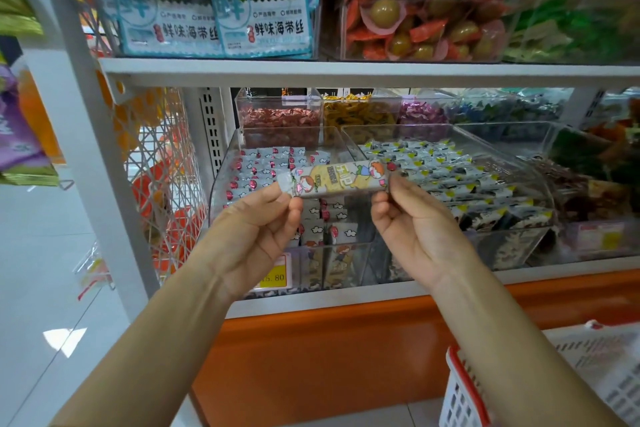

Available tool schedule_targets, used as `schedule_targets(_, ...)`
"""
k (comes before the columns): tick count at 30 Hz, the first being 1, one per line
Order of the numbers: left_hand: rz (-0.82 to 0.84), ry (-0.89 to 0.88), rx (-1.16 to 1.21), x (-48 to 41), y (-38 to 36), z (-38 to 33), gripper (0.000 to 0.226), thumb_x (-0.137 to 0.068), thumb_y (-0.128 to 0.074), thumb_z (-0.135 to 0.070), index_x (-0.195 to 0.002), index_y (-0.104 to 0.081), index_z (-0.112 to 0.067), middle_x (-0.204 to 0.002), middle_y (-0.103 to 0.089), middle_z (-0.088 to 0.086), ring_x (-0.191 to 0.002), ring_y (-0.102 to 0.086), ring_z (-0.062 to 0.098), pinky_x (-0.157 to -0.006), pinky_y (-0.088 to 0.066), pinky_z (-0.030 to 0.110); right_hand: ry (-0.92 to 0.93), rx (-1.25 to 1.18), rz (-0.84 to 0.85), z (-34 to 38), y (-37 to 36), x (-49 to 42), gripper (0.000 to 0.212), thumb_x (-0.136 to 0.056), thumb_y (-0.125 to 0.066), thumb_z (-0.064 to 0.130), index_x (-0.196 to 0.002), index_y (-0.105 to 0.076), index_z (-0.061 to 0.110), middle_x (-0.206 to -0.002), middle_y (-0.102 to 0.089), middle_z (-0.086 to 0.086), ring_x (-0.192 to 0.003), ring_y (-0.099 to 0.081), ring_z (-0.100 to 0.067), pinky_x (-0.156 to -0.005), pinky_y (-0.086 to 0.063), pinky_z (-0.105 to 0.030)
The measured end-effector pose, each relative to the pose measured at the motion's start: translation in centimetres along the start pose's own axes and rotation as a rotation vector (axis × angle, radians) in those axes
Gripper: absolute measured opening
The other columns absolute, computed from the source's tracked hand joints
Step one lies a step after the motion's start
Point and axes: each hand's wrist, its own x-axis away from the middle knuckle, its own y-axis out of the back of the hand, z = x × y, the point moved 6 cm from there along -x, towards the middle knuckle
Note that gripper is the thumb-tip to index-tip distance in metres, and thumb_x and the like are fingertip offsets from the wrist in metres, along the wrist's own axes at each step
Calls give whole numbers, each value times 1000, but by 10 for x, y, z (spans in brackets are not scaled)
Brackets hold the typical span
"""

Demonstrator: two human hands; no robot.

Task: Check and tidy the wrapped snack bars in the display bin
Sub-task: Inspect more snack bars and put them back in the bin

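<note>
A wrapped snack bar with cartoon figures and a yellow panel is held level in front of the shelf. My left hand pinches its left sealed end and my right hand pinches its right end. Behind and below it stands a clear display bin holding several white-wrapped bars with red marks, stacked in rows. The bar hangs above this bin's front part, apart from the stacked bars.
A second clear bin of yellow-and-black wrapped bars stands to the right. A white shelf board with snack bins runs overhead. An orange base panel lies below, a white basket with a red rim at lower right.
</note>
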Motion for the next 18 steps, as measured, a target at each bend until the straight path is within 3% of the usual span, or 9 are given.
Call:
schedule_targets(3, 26, -18, -44, 1, 0, -2, 15, -83, -50, 2, -82, -56, -11, -58, -60, 1, -52, -61, 7, -46, -49, 13, 5, 65, 13, 0, 0, 0, 15, -89, -48, -1, -88, -62, 4, -73, -59, -6, -56, -56, -9, -49, -48, -16)
schedule_targets(6, 27, -117, -217, 3, -2, -9, 22, -88, -48, 6, -79, -62, -9, -60, -61, 2, -53, -60, 8, -46, -49, 14, 127, 254, -46, 9, 5, 0, 22, -92, -45, -4, -86, -63, 8, -67, -66, -4, -54, -59, -10, -49, -50, -18)
schedule_targets(10, 40, -222, -423, 5, -6, -16, 33, -85, -46, 13, -73, -68, -9, -74, -67, 7, -66, -65, 15, -61, -55, 20, 220, 417, -17, 15, 4, 1, 13, -85, -58, 22, -85, -63, 10, -74, -70, -5, -62, -63, -14, -53, -54, -23)
schedule_targets(13, 37, -246, -523, 5, -7, -16, 17, -85, -55, 3, -78, -65, -8, -91, -66, 11, -79, -68, 20, -67, -55, 21, 283, 579, 13, 17, 2, 2, 4, -86, -60, 14, -86, -63, 11, -86, -63, -10, -72, -63, -18, -57, -53, -23)
schedule_targets(15, 2, -294, -661, 5, -5, -18, 3, -84, -62, -8, -85, -64, -9, -93, -66, 8, -80, -69, 17, -70, -55, 21, 298, 620, 45, 17, 3, 2, 13, -89, -58, 6, -93, -65, 15, -88, -65, -4, -75, -65, -14, -59, -53, -24)
schedule_targets(18, -5, -315, -721, 4, -3, -20, 18, -85, -61, -8, -101, -64, -15, -99, -66, 6, -84, -70, 17, -75, -55, 22, 287, 690, 110, 16, 2, 1, 23, -88, -60, 10, -100, -70, 27, -103, -67, -1, -82, -67, -14, -65, -54, -27)
